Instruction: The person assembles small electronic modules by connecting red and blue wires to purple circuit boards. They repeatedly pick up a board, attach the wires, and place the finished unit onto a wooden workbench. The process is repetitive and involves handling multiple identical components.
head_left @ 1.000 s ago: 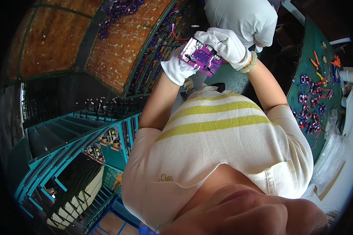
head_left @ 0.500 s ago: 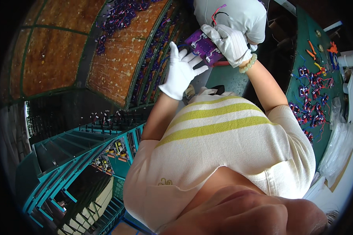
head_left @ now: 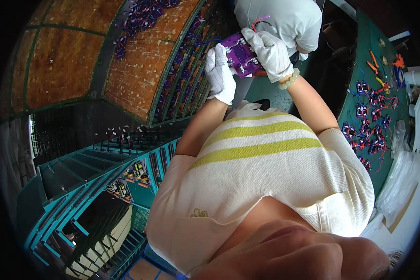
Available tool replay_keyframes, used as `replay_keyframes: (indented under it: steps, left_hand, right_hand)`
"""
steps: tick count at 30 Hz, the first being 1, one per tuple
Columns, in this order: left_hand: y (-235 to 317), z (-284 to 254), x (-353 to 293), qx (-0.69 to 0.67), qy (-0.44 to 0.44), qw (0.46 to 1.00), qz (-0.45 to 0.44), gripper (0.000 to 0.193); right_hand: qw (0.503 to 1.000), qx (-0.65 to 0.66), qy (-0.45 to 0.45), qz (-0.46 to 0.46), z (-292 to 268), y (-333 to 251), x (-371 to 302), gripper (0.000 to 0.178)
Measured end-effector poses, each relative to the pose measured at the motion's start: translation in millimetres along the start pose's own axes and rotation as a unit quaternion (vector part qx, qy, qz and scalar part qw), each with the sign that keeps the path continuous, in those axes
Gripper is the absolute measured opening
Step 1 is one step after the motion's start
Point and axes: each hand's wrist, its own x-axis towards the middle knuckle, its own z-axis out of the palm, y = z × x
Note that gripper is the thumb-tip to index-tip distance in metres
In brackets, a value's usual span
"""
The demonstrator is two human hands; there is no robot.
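Observation:
A purple circuit board (head_left: pixel 241 55) with pale metal parts is held up in front of my chest, tilted. My right hand (head_left: pixel 270 55), in a white striped glove, grips its right edge. My left hand (head_left: pixel 219 77), gloved the same way, has its fingers closed at the board's left edge. Red and black wires (head_left: pixel 260 21) stick up from the board's far end. A blue wire (head_left: pixel 211 42) runs off at its left, above my left fingers.
At the left stands a wooden-topped rack (head_left: pixel 137 79) with a heap of purple boards. A teal metal rack (head_left: pixel 93 161) is below it. On the right, a green table (head_left: pixel 380 53) carries wired boards (head_left: pixel 369 116) and pliers (head_left: pixel 373 63). Another person (head_left: pixel 282 21) is at the far side.
My left hand has gone from spread fingers to closed ones at the board's left edge. The board and my right hand have shifted slightly left.

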Motion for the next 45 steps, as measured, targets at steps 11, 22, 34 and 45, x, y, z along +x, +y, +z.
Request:
replay_keyframes:
  steps: [11,22,34,45]
  left_hand:
    - [30.5,11.7,-3.3,-0.204,-0.177,0.951,-0.150,0.065]
    - [46.6,9.1,-27.1,0.012,-0.194,0.981,0.003,0.044]
    - [42.0,-8.6,-37.1,0.000,-0.125,0.991,0.053,0.043]
    - [53.3,-13.1,-43.0,-0.086,-0.196,0.974,-0.077,0.041]
  right_hand:
    - [0.989,-0.110,0.058,-0.076,-7.2,7.5,3.9,0.019]
    - [0.997,0.043,0.041,0.045,-7.0,4.7,0.6,0.026]
    - [0.909,0.283,-0.114,0.283,-19.6,-33.7,-5.3,0.034]
    - [0.976,-0.006,0.110,-0.185,-24.8,2.7,-14.4,0.029]
